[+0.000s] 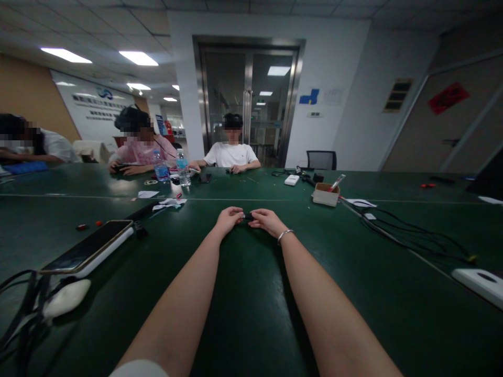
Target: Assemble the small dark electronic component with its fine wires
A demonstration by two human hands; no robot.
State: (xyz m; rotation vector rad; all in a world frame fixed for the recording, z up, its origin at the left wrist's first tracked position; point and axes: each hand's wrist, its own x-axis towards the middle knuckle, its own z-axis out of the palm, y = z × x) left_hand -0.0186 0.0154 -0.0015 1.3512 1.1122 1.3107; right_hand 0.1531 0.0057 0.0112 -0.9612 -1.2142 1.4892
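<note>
Both arms stretch forward over the green tabletop. Between my fingertips is a small dark object with a paler end on its left; it is too small for me to tell its kind. My left hand pinches the pale end between thumb and fingers. At the dark end, my right hand has its fingers closed in a pinch too. A silver bracelet circles the right wrist. Fingers partly cover the object, which is held at or just above the table surface.
On the left lie a phone on a white block, cables and a white rounded item. Water bottles stand farther back. To the right are a small box and black cables. Several people sit across the table.
</note>
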